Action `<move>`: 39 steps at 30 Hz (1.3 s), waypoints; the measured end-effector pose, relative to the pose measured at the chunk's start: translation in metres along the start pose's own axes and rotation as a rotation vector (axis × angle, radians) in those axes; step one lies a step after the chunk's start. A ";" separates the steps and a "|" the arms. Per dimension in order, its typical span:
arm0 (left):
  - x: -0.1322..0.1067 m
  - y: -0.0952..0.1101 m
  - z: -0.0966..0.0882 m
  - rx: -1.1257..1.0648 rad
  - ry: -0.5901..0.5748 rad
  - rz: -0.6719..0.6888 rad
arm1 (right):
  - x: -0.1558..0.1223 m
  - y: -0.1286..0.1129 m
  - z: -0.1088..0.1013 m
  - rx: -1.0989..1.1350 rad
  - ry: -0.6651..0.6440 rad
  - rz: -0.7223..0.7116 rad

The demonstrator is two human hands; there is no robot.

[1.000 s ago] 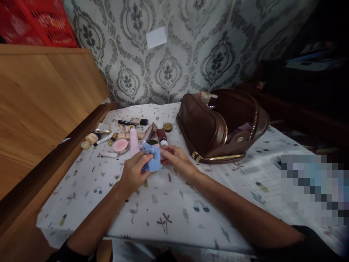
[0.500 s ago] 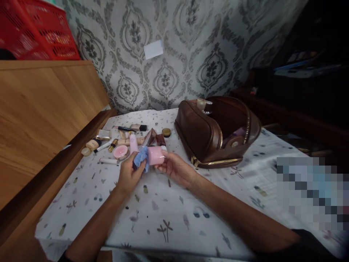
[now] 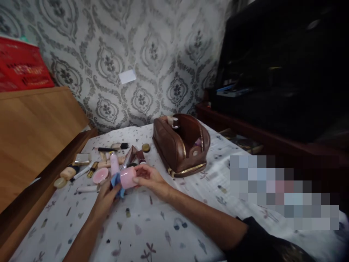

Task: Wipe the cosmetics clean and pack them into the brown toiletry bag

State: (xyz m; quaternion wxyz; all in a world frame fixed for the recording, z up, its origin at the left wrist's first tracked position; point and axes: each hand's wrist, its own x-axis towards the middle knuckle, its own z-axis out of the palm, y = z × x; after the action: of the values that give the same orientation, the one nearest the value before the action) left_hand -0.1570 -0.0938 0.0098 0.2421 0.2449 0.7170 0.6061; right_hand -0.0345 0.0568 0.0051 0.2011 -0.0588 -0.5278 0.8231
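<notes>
Between my hands is a pink cosmetic jar point(image 3: 128, 177), held above the patterned cloth. My right hand point(image 3: 151, 181) grips its right side with thumb and fingers. A crumpled blue cloth point(image 3: 117, 185) is pinched in my left hand point(image 3: 107, 196) and presses against the jar's left end. Just behind my hands lie a pink tube point(image 3: 114, 163), a round pink compact point(image 3: 100, 175) and a dark red bottle point(image 3: 140, 157). The open brown leather bag point(image 3: 169, 145) stands to the right, a silver-capped bottle point(image 3: 176, 123) sticking out of it.
More cosmetics spread to the left, among them a gold lipstick tube point(image 3: 92, 170), a clear case point(image 3: 82, 159) and a small round jar point(image 3: 145, 147). A wooden panel point(image 3: 40, 127) with a red basket point(image 3: 24, 67) borders the left. A large black screen point(image 3: 272, 72) stands right.
The view has swung to the right, so everything sits further left and lower. The pink jar is tilted a little differently in my right hand; the blue cloth stays against it.
</notes>
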 end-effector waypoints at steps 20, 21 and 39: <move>0.013 0.061 0.000 1.030 -0.320 0.628 | -0.042 -0.112 -0.034 -0.680 0.112 -0.471; 0.012 0.068 0.015 0.991 -0.302 0.647 | -0.044 -0.111 -0.036 -0.689 0.121 -0.465; 0.064 0.087 0.138 0.782 -0.187 1.104 | -0.075 -0.069 -0.057 -0.393 0.251 -0.460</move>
State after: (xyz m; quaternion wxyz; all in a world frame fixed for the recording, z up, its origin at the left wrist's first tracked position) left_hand -0.1118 0.0639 0.0718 -0.1476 0.6955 0.6295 0.3135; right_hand 0.0700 0.1002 0.0337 0.4300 -0.0769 -0.6470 0.6249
